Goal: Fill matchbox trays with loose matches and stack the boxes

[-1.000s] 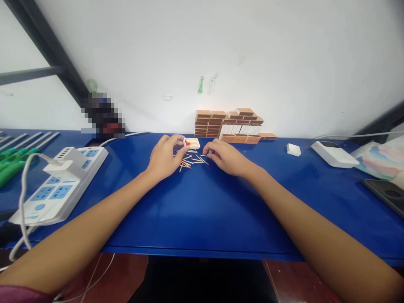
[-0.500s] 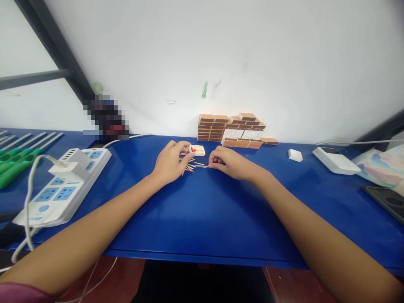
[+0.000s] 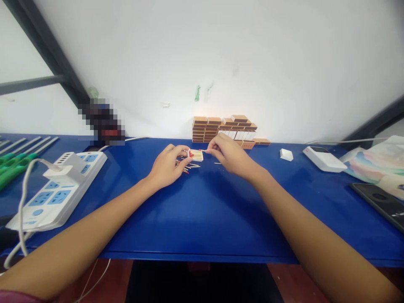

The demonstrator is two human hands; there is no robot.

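Observation:
Between its thumb and fingers, my left hand (image 3: 168, 166) grips a small white matchbox tray (image 3: 197, 156) with red-tipped matches in it. Just to the right, my right hand (image 3: 229, 153) pinches a single match (image 3: 204, 150), its red head pointing left, close to the tray's right end. Below the tray a loose pile of matches (image 3: 186, 167) lies on the blue table, partly hidden by my left fingers. One more match (image 3: 217, 163) rests on the table under my right hand.
Stacked matchboxes (image 3: 206, 128) stand against the wall behind my hands. At the left lies a white power strip (image 3: 67, 198) with a plugged-in charger. To the right are a small white box (image 3: 285, 154), a white device (image 3: 325, 159), a plastic bag (image 3: 375, 162) and a phone (image 3: 378, 204).
My right hand has risen from the table beside the pile and moved up towards the tray with a match in its fingers. My left hand keeps holding the tray.

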